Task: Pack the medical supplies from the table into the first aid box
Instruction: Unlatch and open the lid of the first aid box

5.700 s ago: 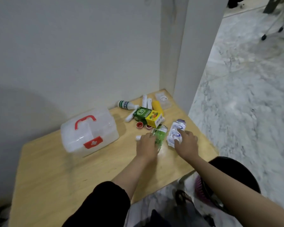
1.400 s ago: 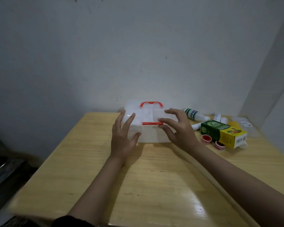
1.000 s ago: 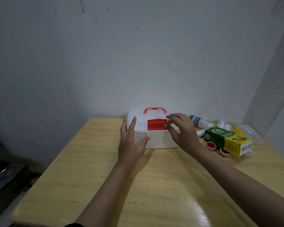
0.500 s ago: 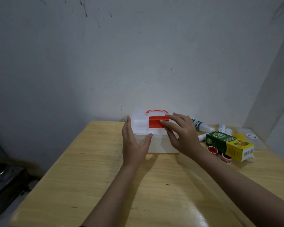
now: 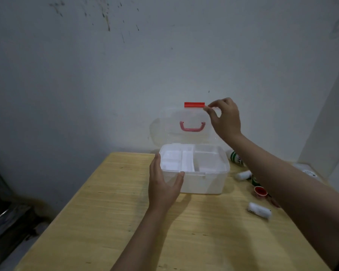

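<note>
The box [image 5: 202, 178] is seen open at the far edge of the table [image 5: 125, 222], close to the wall [image 5: 125, 75]. Its clear lid [image 5: 182, 126] is raised upright behind the box, with the red handle [image 5: 192, 126] showing through it and the red latch [image 5: 194, 104] at its top edge. A white divided tray [image 5: 177, 160] is seen inside the box, on its left half.

The left hand [image 5: 162, 184] is pressed against the box's front left corner, fingers spread wide, thumb on the front rim and the other fingers along the left side. The right hand [image 5: 224, 119] is raised above and right of the box; its thumb and forefinger are narrowed to a pinch on the lid's top edge, just right of the latch, and the other fingers are curled.

The supplies are left on the table, to the right of the box. A green-and-white bottle [image 5: 235, 157] lies just beside the box's far right corner, partly hidden by the right forearm. A small white tube [image 5: 243, 175] is seen near the box's right side, a red cap [image 5: 260, 192] a little nearer the viewer, and a white roll [image 5: 259, 210] nearer still. A clear packet [image 5: 306, 171] lies well to the right, by the wall.
</note>
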{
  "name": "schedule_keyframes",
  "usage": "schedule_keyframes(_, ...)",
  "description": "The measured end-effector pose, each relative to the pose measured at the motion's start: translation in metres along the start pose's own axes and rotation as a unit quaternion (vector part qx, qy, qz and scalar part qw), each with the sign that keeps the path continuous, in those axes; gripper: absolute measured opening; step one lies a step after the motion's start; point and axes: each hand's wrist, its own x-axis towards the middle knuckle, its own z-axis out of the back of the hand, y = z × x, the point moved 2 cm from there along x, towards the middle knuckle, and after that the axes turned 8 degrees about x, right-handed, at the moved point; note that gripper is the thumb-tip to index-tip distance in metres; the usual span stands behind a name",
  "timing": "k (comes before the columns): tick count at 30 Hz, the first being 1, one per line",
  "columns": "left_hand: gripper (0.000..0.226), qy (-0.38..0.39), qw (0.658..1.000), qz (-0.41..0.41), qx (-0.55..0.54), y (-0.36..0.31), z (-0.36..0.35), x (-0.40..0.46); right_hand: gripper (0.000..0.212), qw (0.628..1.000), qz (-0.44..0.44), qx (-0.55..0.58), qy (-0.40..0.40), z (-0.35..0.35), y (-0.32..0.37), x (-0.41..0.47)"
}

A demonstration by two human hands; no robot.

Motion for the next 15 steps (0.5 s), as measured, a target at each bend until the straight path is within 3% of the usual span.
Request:
schedule_keyframes(5, 0.083, -0.006, 1.0, 0.0, -0.001, 0.002, -0.002, 0.0, 0.037, 0.998, -0.033, -0.042, 0.022, -0.017, -0.012, 0.01)
schedule_keyframes(8, 0.084, 0.0, 1.0, 0.014, -0.027, 0.004, -0.002, 0.0, 0.045, 0.996, -0.034, -0.044, 0.076, -0.015, -0.017, 0.008)
schedule_keyframes(11, 0.084, 0.007, 0.999, 0.016, -0.044, 0.004, -0.001, 0.0, 0.052, 0.989, -0.029, -0.058, 0.136, -0.001, -0.021, 0.003)
schedule_keyframes(15, 0.084, 0.012, 0.998, 0.019, -0.057, 0.009, 0.0, 0.001, 0.047, 0.991, 0.003, -0.04, 0.13, 0.04, -0.015, -0.016)
